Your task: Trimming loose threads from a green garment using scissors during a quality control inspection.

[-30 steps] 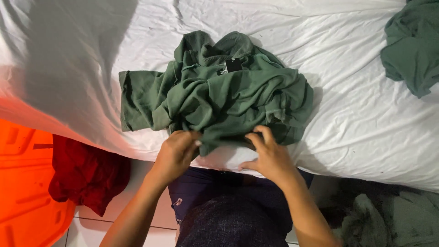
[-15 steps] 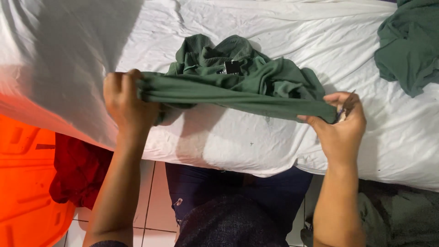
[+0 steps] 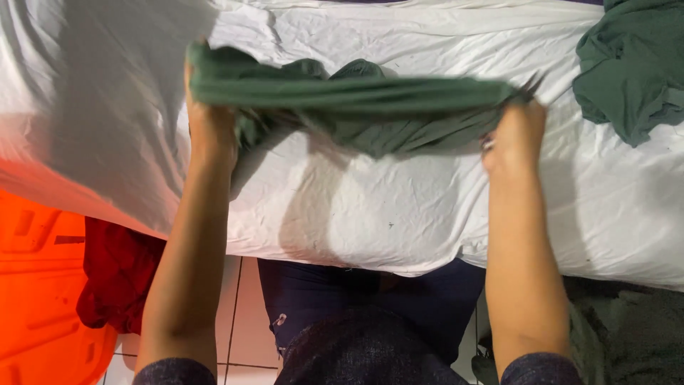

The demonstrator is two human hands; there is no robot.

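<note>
A dark green garment [image 3: 356, 107] is stretched in the air above a bed covered by a white sheet [image 3: 370, 207]. My left hand [image 3: 208, 117] grips its left end and my right hand [image 3: 514, 132] grips its right end, arms reaching forward. The cloth hangs taut between the two hands, its lower folds drooping toward the sheet. Motion blur softens the garment's edges.
Another green garment [image 3: 630, 68] lies crumpled on the sheet at the upper right. An orange plastic bin [image 3: 35, 285] with red cloth [image 3: 117, 274] stands on the tiled floor at the left. Grey-green fabric [image 3: 627, 328] lies on the floor at the lower right.
Both hands went from the bunched garment's near edge to gripping its ends, lifted it off the sheet and moved it away from me, spreading it wide.
</note>
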